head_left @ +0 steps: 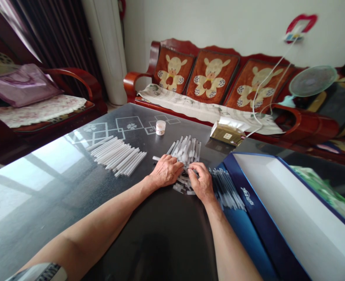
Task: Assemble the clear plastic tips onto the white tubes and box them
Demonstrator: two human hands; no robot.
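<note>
Head camera looks down at a person's two hands on a dark worktop (58, 218). The left hand (165, 171) and right hand (201, 181) sit close together, curled over a heap of white sticks (186, 150). You can't tell if they grip. A neat row of white sticks (116, 156) lies to the left, and a big blue box (248, 199) sits to the right.

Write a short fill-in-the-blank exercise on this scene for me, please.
The left hand and right hand rest on a loose pile of white sticks, with a neat row of sticks to their ____.
The open box on the table has a ____ rim.
The sofa behind the table has ____ cushions.

left; blue; three
</note>
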